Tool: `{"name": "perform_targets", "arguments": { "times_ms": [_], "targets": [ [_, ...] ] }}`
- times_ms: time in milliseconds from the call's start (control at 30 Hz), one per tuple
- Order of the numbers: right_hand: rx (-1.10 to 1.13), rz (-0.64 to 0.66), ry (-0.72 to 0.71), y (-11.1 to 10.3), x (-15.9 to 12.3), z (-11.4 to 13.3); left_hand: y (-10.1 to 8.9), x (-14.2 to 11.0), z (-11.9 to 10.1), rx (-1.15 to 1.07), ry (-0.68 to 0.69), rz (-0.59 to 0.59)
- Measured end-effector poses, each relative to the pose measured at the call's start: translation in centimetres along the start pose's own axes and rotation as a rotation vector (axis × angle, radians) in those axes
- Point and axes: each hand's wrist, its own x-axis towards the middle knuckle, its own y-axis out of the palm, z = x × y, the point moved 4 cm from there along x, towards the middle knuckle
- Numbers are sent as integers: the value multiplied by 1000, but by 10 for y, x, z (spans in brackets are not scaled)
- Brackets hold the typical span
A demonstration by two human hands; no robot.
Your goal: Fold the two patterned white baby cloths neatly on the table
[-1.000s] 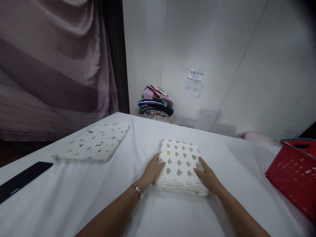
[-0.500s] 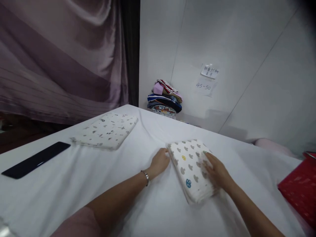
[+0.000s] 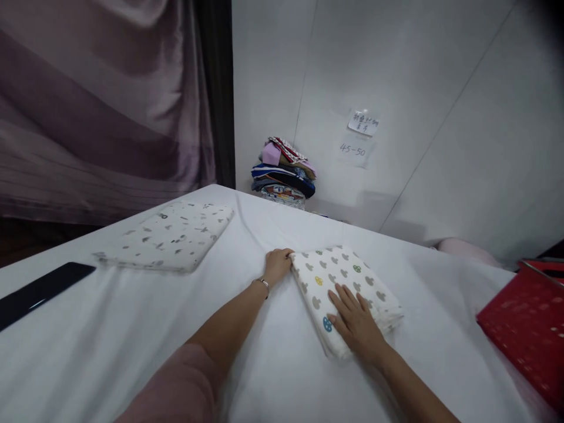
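A folded white cloth with grey mushroom prints (image 3: 352, 282) lies on the white-covered table (image 3: 132, 329), turned at an angle. My right hand (image 3: 355, 320) rests flat on its near end, fingers stretched out and apart. My left hand (image 3: 277, 264) touches the cloth's far left corner, fingers curled against its edge; what they pinch, if anything, is hidden. A thin bracelet sits on my left wrist.
A second folded white cloth with small dark prints (image 3: 170, 238) lies at the left. A black flat object (image 3: 39, 291) sits at the table's left edge. A red basket (image 3: 526, 326) stands at the right. A stack of coloured clothes (image 3: 282, 173) leans by the wall.
The mushroom cloth has been turned from square-on to slanted. My right hand moved from its side edge to lie flat on top; my left hand shifted to the far left corner.
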Motion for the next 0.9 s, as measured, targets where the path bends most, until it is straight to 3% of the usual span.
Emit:
{"name": "perform_targets", "arguments": {
  "times_ms": [200,333,467,600,667,800,900],
  "targets": [
    [18,29,24,-3,0,4,0,2,8,-49,-15,15],
    [18,42,36,-6,2,7,-6,4,1,-91,-11,36],
    [28,56,39,-9,1,10,-10,-4,-30,-89,84,-27],
    [132,142,33,-17,6,5,12,-29,-69,81,385,10],
    [175,139,35,-27,17,-3,29,-40,-77,193,479,74],
    [99,-74,157,-46,51,-38,46,-48,-72,267,500,126],
    [43,-80,251,-38,68,-66,47,-46,-67,286,499,137]
  ]
}}
